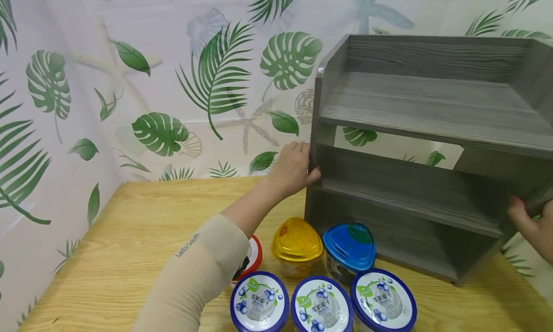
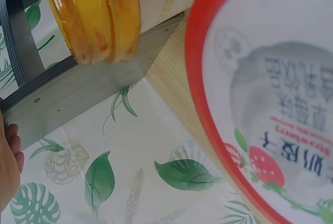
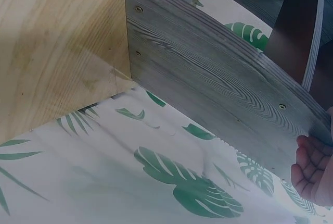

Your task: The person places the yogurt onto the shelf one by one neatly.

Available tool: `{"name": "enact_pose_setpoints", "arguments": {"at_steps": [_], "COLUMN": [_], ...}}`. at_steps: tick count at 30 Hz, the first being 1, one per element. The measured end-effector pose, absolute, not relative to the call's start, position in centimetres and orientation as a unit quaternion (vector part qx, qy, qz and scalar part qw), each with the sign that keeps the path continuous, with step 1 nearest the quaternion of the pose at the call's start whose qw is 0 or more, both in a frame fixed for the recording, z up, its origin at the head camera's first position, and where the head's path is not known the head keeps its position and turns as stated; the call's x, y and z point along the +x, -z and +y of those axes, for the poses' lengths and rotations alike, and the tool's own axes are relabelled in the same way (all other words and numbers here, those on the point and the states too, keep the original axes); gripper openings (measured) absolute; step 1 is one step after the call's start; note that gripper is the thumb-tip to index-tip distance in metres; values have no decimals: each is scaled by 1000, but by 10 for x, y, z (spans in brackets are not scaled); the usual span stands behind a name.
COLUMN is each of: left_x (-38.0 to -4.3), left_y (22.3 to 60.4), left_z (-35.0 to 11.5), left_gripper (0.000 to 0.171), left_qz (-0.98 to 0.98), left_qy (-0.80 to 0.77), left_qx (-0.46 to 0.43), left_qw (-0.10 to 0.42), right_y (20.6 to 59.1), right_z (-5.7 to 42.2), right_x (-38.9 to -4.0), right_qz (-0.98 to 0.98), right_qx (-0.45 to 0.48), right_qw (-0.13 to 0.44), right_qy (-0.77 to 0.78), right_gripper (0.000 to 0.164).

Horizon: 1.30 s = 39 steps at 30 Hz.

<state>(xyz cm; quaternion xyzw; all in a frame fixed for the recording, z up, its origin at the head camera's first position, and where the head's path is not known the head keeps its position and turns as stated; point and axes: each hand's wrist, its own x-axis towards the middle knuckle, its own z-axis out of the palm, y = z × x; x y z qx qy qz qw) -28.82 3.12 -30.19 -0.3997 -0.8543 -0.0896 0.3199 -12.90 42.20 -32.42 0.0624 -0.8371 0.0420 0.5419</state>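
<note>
A grey wooden shelf point(image 1: 414, 99) with three tiers stands at the right of the table in the head view. My left hand point(image 1: 293, 169) grips its left side panel, fingers on the outer face and thumb over the front edge. On the opposite side panel point(image 3: 218, 70), my right hand point(image 1: 535, 226) holds the edge, thumb toward the inside and curled fingers point(image 3: 311, 169) against the outer face. Part of the right hand is cut off by the frame. In front of the shelf sit a yellow-lidded tub point(image 1: 297, 240) and a blue-lidded tub point(image 1: 350, 246).
Three purple-rimmed blueberry cups point(image 1: 259, 301) line the near edge. A red-rimmed strawberry cup point(image 2: 276, 99) is partly behind my left sleeve point(image 1: 203, 269) in the head view. Leaf-patterned cloth point(image 1: 173, 82) covers the walls behind the wooden table point(image 1: 129, 236).
</note>
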Motion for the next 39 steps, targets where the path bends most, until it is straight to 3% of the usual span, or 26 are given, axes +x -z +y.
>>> {"name": "enact_pose_setpoints", "arguments": {"at_steps": [9, 16, 25, 39], "left_x": [-288, -289, -286, -281], "left_y": [303, 308, 307, 312], "left_z": [23, 14, 8, -3], "left_gripper": [31, 27, 24, 23], "left_qz": [-851, -839, -829, -822], "left_qy": [100, 124, 134, 152], "left_qx": [-399, -405, -404, -395], "left_qw": [327, 342, 364, 380], "right_y": [316, 315, 312, 308], "right_z": [406, 405, 402, 402], "right_x": [-131, -141, -149, -157], "right_qz": [-851, -853, -835, -873], "right_qx": [87, 133, 145, 130], "right_qw": [516, 478, 513, 467], "right_qy": [-51, -162, -136, -48], "right_gripper": [68, 48, 67, 62]}}
